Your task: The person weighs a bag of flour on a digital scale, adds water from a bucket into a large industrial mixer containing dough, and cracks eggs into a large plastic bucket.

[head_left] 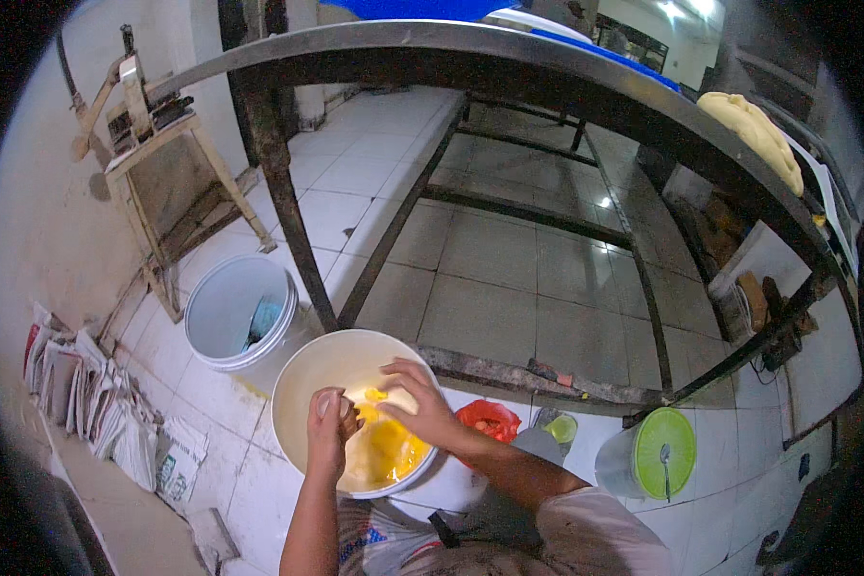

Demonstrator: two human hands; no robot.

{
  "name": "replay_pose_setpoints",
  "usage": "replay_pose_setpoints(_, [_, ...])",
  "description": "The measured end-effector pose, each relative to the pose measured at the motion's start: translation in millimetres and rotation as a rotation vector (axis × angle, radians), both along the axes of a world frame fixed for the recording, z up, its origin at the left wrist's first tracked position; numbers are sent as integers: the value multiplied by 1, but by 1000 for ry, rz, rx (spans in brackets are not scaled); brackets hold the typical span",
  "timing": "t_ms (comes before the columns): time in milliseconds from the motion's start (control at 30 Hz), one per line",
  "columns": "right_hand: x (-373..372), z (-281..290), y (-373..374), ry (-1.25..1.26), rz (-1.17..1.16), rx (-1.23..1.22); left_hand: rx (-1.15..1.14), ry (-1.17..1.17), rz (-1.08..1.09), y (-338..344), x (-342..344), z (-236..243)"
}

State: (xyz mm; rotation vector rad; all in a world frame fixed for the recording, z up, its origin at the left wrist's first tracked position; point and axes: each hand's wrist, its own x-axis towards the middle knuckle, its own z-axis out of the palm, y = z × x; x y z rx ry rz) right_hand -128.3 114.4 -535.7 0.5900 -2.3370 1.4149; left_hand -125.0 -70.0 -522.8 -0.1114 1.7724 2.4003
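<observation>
A wide cream-coloured bucket [302, 365] stands on the floor before me, with raw egg [394, 451], yellow and runny, in its bottom. Over its left part my left hand [331, 427] is closed, thumb up; what its fingers grip is too small to make out. Opposite it, my right hand [420, 403] reaches in over the right rim with fingers curved and apart, and nothing plainly shows in them. A bright yellow blob of yolk [374, 394] shows between the two hands. Just right of the bucket, a red plastic bag [490, 419] lies open with roundish eggs inside.
A white bucket [230, 312] with something bluish inside stands at the left. Right of me sits a tub with a green lid [664, 451] and a spoon on it. A metal-edged table [451, 43] arches ahead, carrying dough [754, 139]. Stacked newspapers [96, 403] lie by the left wall.
</observation>
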Motion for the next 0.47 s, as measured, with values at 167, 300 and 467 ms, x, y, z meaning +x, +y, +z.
replay_pose_setpoints(167, [16, -39, 101, 56, -325, 361, -33, -67, -13, 6, 0, 10])
replay_pose_setpoints(300, [59, -48, 136, -375, -565, 405, -33, -122, -51, 5, 10, 74])
replay_pose_setpoints(467, [76, 22, 146, -906, -297, 681, -33, -173, -43, -12, 26, 167])
